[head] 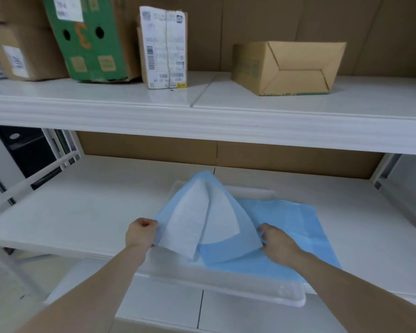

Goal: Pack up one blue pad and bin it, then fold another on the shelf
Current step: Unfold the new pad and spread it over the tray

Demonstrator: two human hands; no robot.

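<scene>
On the upper shelf (130, 102) we count four boxes, left to right: a brown box (22, 51) cut off by the left edge, a green box (87, 39) marked with an orange 3 and leaning, a white-labelled box (165, 48) standing upright, and, well apart to the right, an open box (291, 67) lying on its side. The print on the labels is too blurred to read.

On the lower shelf (82, 212) we count two pads. Our left hand (141, 233) pinches the left corner of the raised pad (202, 212), fingers curled on its edge. This pad is lifted into a peak, white face toward us, blue border around it. Our right hand (277, 243) grips its right corner in the same way. The two hands are apart, each clamped on this one pad.

The flat pad (286, 227) lies blue side up beneath and to the right. The raised pad hides its left part. Both sit over a clear tray (226, 292) at the shelf front; its far rim is hard to make out.
</scene>
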